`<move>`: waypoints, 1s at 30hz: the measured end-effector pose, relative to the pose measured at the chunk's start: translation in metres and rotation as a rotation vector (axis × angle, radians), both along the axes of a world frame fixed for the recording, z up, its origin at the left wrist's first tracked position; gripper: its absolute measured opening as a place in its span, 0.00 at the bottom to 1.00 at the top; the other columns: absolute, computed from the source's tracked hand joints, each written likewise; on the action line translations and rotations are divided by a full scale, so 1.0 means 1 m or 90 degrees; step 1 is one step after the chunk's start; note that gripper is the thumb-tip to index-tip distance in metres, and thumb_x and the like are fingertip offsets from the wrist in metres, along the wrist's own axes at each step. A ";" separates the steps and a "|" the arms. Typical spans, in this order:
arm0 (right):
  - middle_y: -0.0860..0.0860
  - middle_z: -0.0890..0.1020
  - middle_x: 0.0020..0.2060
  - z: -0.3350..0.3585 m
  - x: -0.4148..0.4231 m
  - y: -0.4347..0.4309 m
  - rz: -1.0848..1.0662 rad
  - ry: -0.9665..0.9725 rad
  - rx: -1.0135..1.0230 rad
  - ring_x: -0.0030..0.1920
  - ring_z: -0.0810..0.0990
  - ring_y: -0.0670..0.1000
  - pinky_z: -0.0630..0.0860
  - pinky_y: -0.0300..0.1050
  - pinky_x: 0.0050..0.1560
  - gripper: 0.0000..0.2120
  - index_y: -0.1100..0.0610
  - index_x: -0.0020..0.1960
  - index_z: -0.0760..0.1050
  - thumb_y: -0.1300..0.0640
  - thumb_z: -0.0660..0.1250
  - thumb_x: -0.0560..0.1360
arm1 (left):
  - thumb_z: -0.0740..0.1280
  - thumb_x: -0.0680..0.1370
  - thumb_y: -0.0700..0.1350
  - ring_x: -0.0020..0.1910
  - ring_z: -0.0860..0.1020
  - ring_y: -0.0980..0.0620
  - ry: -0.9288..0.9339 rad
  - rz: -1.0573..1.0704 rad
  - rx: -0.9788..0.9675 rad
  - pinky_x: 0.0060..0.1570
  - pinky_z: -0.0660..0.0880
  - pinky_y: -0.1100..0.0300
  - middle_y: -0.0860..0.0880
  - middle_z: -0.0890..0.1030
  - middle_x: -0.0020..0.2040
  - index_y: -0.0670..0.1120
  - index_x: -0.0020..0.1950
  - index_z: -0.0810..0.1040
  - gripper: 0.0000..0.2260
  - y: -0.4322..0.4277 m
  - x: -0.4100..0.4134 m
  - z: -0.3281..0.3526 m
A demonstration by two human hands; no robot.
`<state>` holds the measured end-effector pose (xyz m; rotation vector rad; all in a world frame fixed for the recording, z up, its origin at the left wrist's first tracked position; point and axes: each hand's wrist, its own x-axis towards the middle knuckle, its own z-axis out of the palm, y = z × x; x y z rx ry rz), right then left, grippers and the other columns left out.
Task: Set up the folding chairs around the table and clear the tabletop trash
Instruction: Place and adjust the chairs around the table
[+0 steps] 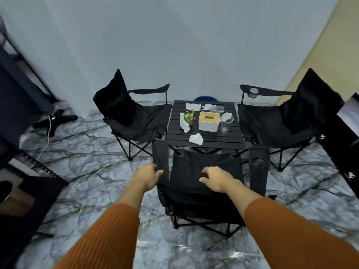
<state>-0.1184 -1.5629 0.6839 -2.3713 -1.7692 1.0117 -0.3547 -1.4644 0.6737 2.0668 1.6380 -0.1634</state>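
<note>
A small black slatted table [206,141] stands in the middle with unfolded black folding chairs to its left [134,117] and right [279,119]. A third black chair [202,175] stands at the table's near side, its back toward me. My left hand [146,176] hovers by that chair's left armrest, fingers spread and empty. My right hand [216,180] hovers over its backrest, fingers apart, holding nothing. Several crumpled white tissues [196,139] lie on the tabletop, along with clear plastic cups [225,126].
On the table also stand a tissue box with a wooden lid [209,121] and a small potted plant [189,116]. A blue bin [206,98] peeks out behind the table. Dark furniture and a white cable [47,136] line the left; a dark stand [342,152] is at right. Marble floor.
</note>
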 end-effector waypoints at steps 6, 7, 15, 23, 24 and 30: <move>0.55 0.72 0.70 0.023 -0.068 0.020 0.068 -0.007 0.034 0.68 0.72 0.58 0.73 0.52 0.64 0.24 0.54 0.73 0.65 0.48 0.61 0.80 | 0.57 0.81 0.58 0.71 0.68 0.43 0.044 0.088 -0.004 0.72 0.62 0.45 0.44 0.68 0.74 0.45 0.74 0.64 0.26 -0.012 -0.091 0.021; 0.55 0.72 0.70 0.024 -0.082 0.025 0.079 -0.006 0.036 0.68 0.72 0.58 0.73 0.53 0.64 0.24 0.55 0.73 0.64 0.48 0.61 0.80 | 0.57 0.81 0.58 0.71 0.68 0.43 0.040 0.103 -0.008 0.73 0.61 0.45 0.44 0.67 0.74 0.45 0.75 0.63 0.26 -0.011 -0.108 0.022; 0.57 0.73 0.67 0.022 -0.201 0.076 0.122 -0.027 0.068 0.64 0.74 0.60 0.75 0.55 0.61 0.21 0.56 0.71 0.66 0.51 0.59 0.80 | 0.58 0.80 0.58 0.70 0.69 0.43 0.059 0.165 -0.013 0.71 0.63 0.46 0.44 0.70 0.72 0.45 0.75 0.64 0.27 0.010 -0.238 0.030; 0.57 0.71 0.68 0.023 -0.292 0.138 0.146 -0.073 0.138 0.67 0.70 0.60 0.71 0.56 0.65 0.21 0.58 0.70 0.65 0.51 0.60 0.80 | 0.57 0.81 0.57 0.71 0.67 0.43 0.084 0.154 0.029 0.73 0.60 0.46 0.44 0.68 0.73 0.46 0.74 0.64 0.25 0.065 -0.319 0.039; 0.57 0.68 0.71 0.021 -0.300 0.147 0.155 -0.087 0.137 0.71 0.66 0.59 0.67 0.56 0.69 0.23 0.58 0.72 0.63 0.51 0.60 0.80 | 0.57 0.81 0.57 0.71 0.68 0.44 0.088 0.152 0.030 0.74 0.58 0.46 0.44 0.69 0.73 0.46 0.74 0.65 0.24 0.072 -0.327 0.038; 0.53 0.51 0.79 0.009 -0.343 0.221 0.196 -0.145 0.121 0.79 0.46 0.56 0.49 0.59 0.78 0.31 0.57 0.78 0.48 0.49 0.57 0.82 | 0.57 0.81 0.55 0.73 0.64 0.45 0.106 0.154 0.022 0.75 0.52 0.45 0.45 0.66 0.74 0.47 0.73 0.64 0.23 0.129 -0.364 0.029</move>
